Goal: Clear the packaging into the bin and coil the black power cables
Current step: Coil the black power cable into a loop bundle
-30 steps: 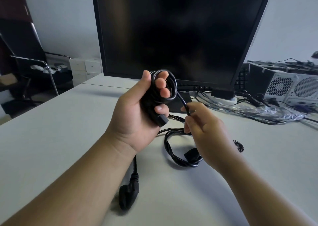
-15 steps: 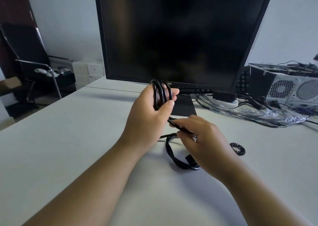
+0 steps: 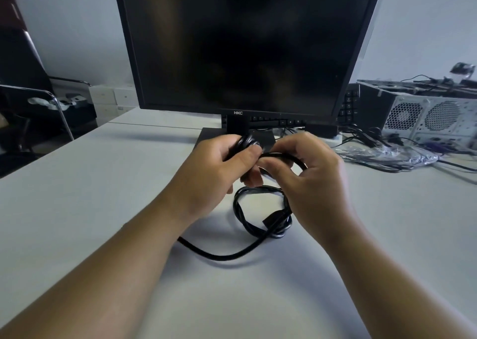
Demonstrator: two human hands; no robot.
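Note:
My left hand (image 3: 211, 173) grips a small coil of black power cable (image 3: 245, 142) above the white desk (image 3: 77, 209). Close beside it, my right hand (image 3: 312, 181) pinches the same cable's strand (image 3: 281, 156) and bends it into a loop. The loose tail of this cable (image 3: 222, 256) trails across the desk under my left forearm. A second black cable (image 3: 260, 212), wound into a loose bundle with its plug on top, lies on the desk below my hands. Clear plastic packaging (image 3: 387, 155) lies at the right, mixed with wires.
A black HKC monitor (image 3: 245, 44) stands straight ahead on its base, with a keyboard behind it. An open computer case (image 3: 433, 116) sits at the far right with cables spilling out. A black chair (image 3: 33, 101) stands off the desk's left edge.
Both hands have lowered and come together in front of the monitor base. The right hand has brought the strand up to the coil. The loose tail has slid across the desk.

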